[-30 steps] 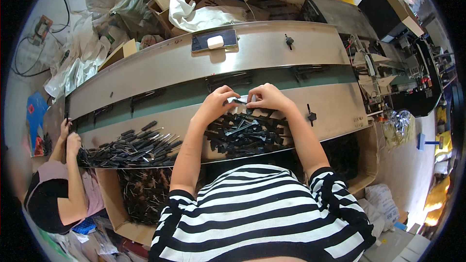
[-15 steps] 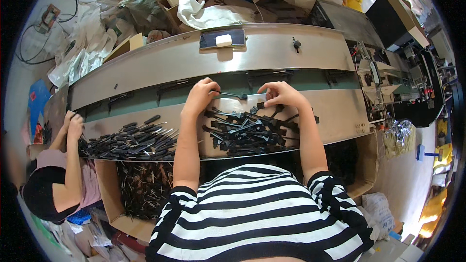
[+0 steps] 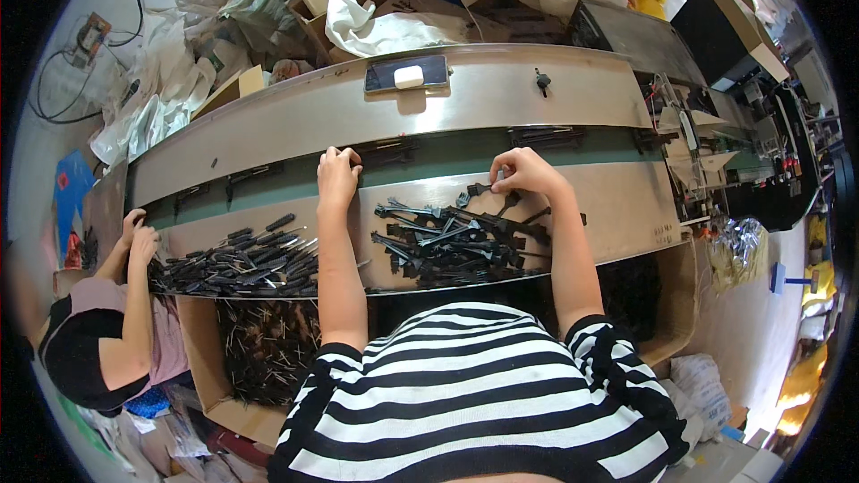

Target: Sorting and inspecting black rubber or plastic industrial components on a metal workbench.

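My left hand (image 3: 339, 177) reaches over the near edge of the green conveyor belt (image 3: 465, 154), its fingers curled downward. Whatever those fingers hold, if anything, is hidden. My right hand (image 3: 530, 172) is at the far right side of a pile of black rod-like pieces with flared ends (image 3: 452, 240). Its thumb and forefinger are closed on one black piece with a flared end (image 3: 479, 189). Small bundles of dark slender pieces (image 3: 546, 136) lie along the belt.
Left of my left forearm lies a heap of black-handled tools with thin metal shafts (image 3: 237, 261). Cardboard boxes (image 3: 208, 367) of dark pieces stand below the bench. A phone (image 3: 380, 74) with a white case lies beyond the belt. A co-worker's hands (image 3: 139, 234) are far left.
My left hand has moved left and onto the belt; the black piece it held no longer shows. My right hand has closed on a piece. Bundles on the belt have shifted left.
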A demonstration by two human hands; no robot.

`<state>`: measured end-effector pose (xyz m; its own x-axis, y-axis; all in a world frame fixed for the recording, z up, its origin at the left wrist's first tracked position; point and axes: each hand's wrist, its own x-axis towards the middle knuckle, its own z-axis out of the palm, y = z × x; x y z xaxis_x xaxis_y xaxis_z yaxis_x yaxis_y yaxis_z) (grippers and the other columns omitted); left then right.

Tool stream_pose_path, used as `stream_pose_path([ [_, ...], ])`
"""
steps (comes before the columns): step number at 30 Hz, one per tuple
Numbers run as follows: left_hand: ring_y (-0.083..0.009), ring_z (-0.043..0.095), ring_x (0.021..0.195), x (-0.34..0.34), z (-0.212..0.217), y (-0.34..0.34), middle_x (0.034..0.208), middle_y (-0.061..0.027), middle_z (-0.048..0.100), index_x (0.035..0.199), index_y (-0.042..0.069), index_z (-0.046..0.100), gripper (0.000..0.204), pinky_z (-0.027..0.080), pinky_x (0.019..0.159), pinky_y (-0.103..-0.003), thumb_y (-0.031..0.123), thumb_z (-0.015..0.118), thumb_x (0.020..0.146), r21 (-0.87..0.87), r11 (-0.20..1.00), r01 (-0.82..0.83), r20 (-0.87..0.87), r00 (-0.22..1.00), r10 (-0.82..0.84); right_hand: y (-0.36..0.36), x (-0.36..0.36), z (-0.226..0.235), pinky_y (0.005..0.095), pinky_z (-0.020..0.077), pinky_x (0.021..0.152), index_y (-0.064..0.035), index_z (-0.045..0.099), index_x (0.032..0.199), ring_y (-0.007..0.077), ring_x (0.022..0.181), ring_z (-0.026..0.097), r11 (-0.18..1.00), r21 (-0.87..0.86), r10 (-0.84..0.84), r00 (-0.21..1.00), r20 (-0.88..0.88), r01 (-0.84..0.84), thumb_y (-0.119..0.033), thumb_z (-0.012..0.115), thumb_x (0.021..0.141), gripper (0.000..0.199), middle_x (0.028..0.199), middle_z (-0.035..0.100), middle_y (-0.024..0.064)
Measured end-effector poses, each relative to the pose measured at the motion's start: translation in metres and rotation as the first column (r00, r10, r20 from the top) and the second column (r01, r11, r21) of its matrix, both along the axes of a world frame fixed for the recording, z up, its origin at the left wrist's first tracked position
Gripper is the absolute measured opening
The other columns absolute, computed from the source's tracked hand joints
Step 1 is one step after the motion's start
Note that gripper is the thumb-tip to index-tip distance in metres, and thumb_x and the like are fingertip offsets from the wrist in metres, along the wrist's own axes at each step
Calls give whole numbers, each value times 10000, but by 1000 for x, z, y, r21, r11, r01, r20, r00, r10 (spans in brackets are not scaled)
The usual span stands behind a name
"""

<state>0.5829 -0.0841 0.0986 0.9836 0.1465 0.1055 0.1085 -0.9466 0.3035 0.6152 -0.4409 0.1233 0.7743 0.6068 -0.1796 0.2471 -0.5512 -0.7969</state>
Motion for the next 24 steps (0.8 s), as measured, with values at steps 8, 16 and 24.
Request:
stream_pose_path([
  [8, -262, 582, 864, 0, 17, -33, 876, -109, 582, 926, 65, 674, 177, 478, 776, -362, 157, 706, 778, -350, 898, 265, 49, 963, -266, 3, 1, -9, 319, 435, 551, -82, 709, 774, 202, 595, 569, 999, -27, -17, 996, 87, 19, -242, 792, 612, 243, 598, 555, 64],
  [16, -205, 518, 881, -8, 26, -61, 872, -54, 562, 959, 90, 679, 307, 438, 809, -331, 275, 758, 726, -514, 617, 597, -63, 691, -720, 21, -4, -10, 309, 431, 530, -69, 678, 745, 188, 573, 572, 995, -71, -58, 981, 186, 72, -317, 786, 647, 288, 575, 560, 63],
  [24, -195, 468, 930, -4, 33, -47, 813, -8, 574, 869, 98, 673, 263, 403, 819, -317, 246, 791, 685, -567, 608, 556, -271, 570, -775, 26, -7, -15, 351, 454, 562, -107, 642, 759, 245, 627, 602, 980, -135, -90, 929, 358, 147, -432, 747, 675, 351, 643, 596, 79],
])
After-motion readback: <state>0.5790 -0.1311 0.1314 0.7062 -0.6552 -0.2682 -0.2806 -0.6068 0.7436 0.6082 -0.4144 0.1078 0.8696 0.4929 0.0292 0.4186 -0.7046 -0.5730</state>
